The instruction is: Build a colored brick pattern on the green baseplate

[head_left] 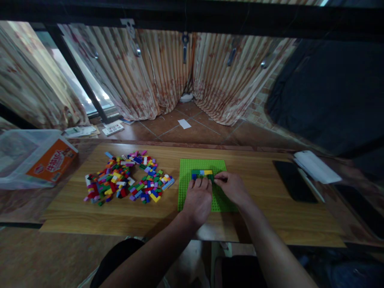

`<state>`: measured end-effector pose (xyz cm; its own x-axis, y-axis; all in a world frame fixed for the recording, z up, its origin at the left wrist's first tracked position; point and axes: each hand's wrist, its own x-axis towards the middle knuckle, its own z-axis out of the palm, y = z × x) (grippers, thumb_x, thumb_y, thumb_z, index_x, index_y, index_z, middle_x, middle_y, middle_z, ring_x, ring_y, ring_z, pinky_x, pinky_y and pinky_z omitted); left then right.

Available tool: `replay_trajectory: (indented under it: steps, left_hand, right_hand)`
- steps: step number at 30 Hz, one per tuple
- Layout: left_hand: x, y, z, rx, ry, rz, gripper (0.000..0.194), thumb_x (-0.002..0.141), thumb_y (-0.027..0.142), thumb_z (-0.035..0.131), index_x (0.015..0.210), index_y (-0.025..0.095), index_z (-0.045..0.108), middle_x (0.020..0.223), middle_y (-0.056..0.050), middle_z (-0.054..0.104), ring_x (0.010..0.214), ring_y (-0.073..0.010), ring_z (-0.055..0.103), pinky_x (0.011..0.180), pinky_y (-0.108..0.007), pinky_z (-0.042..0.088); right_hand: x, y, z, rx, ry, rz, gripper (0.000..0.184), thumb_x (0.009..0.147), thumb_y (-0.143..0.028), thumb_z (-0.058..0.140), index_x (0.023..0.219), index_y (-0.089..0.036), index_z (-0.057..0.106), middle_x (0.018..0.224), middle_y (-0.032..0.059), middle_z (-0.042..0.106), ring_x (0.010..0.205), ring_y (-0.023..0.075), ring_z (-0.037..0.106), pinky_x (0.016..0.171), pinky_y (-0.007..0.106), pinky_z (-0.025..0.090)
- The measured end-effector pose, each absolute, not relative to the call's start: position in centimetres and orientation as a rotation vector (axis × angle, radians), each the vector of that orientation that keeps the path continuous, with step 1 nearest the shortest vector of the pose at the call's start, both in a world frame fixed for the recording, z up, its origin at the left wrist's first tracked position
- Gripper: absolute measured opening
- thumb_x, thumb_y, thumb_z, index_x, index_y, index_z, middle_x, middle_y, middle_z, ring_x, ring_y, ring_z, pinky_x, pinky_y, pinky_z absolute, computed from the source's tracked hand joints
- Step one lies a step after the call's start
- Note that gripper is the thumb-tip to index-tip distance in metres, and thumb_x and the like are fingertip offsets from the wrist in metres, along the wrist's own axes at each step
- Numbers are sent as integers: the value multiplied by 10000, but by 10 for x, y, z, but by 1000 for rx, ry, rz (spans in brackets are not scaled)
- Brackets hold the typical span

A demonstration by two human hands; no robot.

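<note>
Possibly, the toy-brick structure (206, 172) on the green studded baseplate (186, 166) could be dislodged by uneven pressure from the bunched left hand (198, 200) or the right hand (231, 186), its fingertips pinched, anything held being indiscernible.

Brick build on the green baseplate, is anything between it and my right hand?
Nothing visible: your right hand is at the right end of the brick build; your left hand is at its near side.

The bright-green studded baseplate (186, 166) lies flat on the wooden surface (261, 180). On its far middle part stands a low toy-brick structure (202, 172), green, blue and yellow, partly hidden.
</note>
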<state>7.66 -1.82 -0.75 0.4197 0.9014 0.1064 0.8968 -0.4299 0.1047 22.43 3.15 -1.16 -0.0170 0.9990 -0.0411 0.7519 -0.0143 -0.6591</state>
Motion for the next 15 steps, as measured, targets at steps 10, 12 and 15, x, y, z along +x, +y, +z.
replay_trajectory:
  steps: [10, 12, 15]
  left_hand:
    - [71, -20, -17, 2614, 1621, 384, 398, 909, 159, 397, 1293, 136, 500, 1288, -117, 558, 1120, -249, 510, 976, -416, 406]
    - [66, -18, -17, 2581, 1557, 425, 400, 885, 152, 425, 1276, 127, 507, 1279, -115, 565, 1126, -249, 516, 992, -409, 405]
    - [58, -15, -12, 2511, 1483, 498, 406, 849, 117, 448, 1248, 108, 519, 1245, -113, 581, 1141, -229, 523, 1018, -372, 407]
  right_hand:
    - [226, 29, -11, -1785, -1840, 685, 146, 784, -247, 599, 837, -192, 724, 840, 47, 742, 779, 181, 669, 752, 313, 493]
    - [225, 27, -9, -1791, -1858, 665, 152, 787, -246, 593, 841, -195, 725, 845, 45, 742, 781, 181, 669, 753, 312, 492]
    - [224, 24, -5, -1813, -1861, 617, 171, 803, -240, 563, 838, -201, 726, 853, 46, 741, 791, 183, 667, 760, 315, 487]
